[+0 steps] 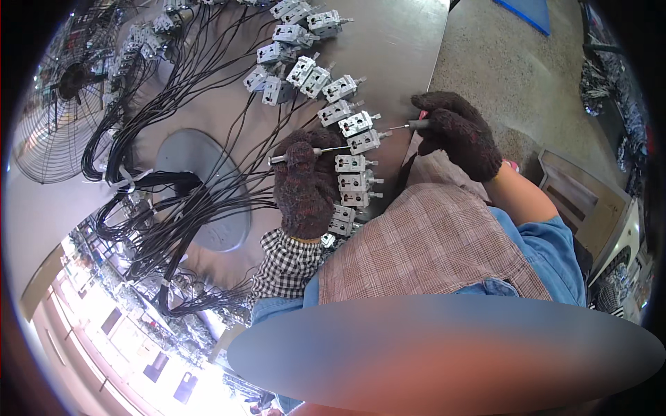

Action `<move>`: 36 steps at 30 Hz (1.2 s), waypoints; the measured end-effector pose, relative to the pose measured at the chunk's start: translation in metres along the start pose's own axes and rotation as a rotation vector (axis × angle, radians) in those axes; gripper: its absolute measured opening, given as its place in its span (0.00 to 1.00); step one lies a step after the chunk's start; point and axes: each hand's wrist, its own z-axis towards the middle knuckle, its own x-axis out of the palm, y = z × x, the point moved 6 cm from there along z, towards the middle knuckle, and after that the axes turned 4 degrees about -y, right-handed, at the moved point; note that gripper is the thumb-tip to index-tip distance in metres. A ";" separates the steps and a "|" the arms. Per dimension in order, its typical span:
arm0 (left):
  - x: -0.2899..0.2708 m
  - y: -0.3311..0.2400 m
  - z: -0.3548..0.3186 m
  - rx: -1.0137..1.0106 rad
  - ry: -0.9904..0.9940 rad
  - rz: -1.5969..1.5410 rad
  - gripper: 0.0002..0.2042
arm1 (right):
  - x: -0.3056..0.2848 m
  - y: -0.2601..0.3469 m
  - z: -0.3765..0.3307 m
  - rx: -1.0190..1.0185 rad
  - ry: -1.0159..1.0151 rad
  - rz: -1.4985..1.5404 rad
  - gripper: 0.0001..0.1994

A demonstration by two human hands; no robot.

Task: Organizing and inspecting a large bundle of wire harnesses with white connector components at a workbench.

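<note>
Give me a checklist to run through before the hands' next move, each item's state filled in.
1. Gloves on left hand and right hand: ok, both dark and knitted.
2. Slim tool in left hand: ok, held, pointing toward a pale block.
3. Thin-shafted driver in right hand: ok, held, tip by the block's other side.
4. Tool tips touching the block: cannot tell.
5. Black cables untangled: not ok, they cross in bunches.

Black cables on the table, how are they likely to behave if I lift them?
The black cables would probably bend easily, since they lie in curves. They may lift as a bunch at the white tie, with the spread strands splaying. Grey blocks sit near their ends, so those could drag along.
</note>
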 end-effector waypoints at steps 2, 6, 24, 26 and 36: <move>-0.001 0.001 -0.001 0.002 -0.020 -0.028 0.13 | 0.001 0.002 -0.003 0.039 -0.068 -0.058 0.19; 0.000 -0.002 -0.001 0.002 -0.004 0.037 0.14 | 0.002 -0.001 0.001 0.046 0.023 -0.095 0.20; 0.010 -0.006 -0.005 0.007 -0.028 0.124 0.14 | 0.036 0.029 0.017 -0.190 0.192 -0.325 0.14; 0.004 -0.005 -0.004 0.020 -0.051 0.136 0.13 | 0.032 0.025 0.015 0.131 0.052 -0.434 0.13; -0.002 -0.003 -0.002 0.050 -0.069 0.123 0.12 | 0.018 0.002 0.012 -0.033 0.155 -0.145 0.16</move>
